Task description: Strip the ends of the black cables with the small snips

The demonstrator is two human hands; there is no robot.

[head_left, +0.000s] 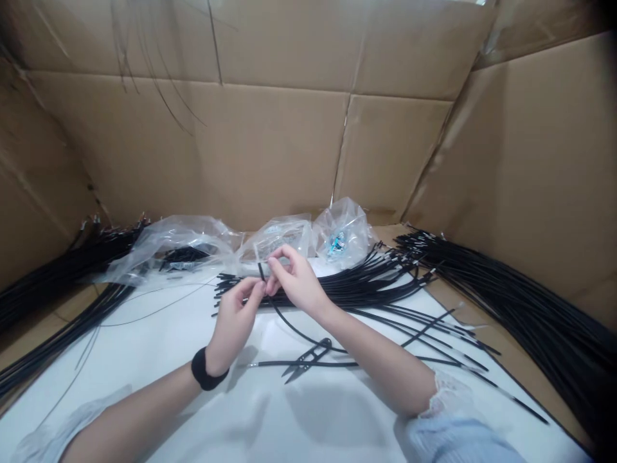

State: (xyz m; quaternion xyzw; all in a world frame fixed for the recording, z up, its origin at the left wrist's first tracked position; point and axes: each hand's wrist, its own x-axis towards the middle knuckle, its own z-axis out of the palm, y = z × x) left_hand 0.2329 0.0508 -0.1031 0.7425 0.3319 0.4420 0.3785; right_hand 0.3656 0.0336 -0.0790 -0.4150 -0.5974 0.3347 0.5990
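My left hand (pixel 241 308), with a black band on its wrist, pinches a thin black cable (pixel 284 320) just below its upper end. My right hand (pixel 295 276) is closed at that same end, thumb and finger pressed together beside it. A pale, whitish tip (pixel 256 252) rises above the black part of the cable; its exact kind is too small to tell. The cable curves down to the right and passes beneath my right forearm. Below my hands, black thread snips (pixel 308 360) lie across another black cable (pixel 270 364) on the white tabletop (pixel 164 360).
Behind my hands lies a bundle of cut black cables (pixel 357 286). Thick cable bundles flank the table at the right (pixel 506 302) and the left (pixel 62 270). Clear plastic bags (pixel 344 235) with small parts stand at the back, before cardboard walls (pixel 270 148).
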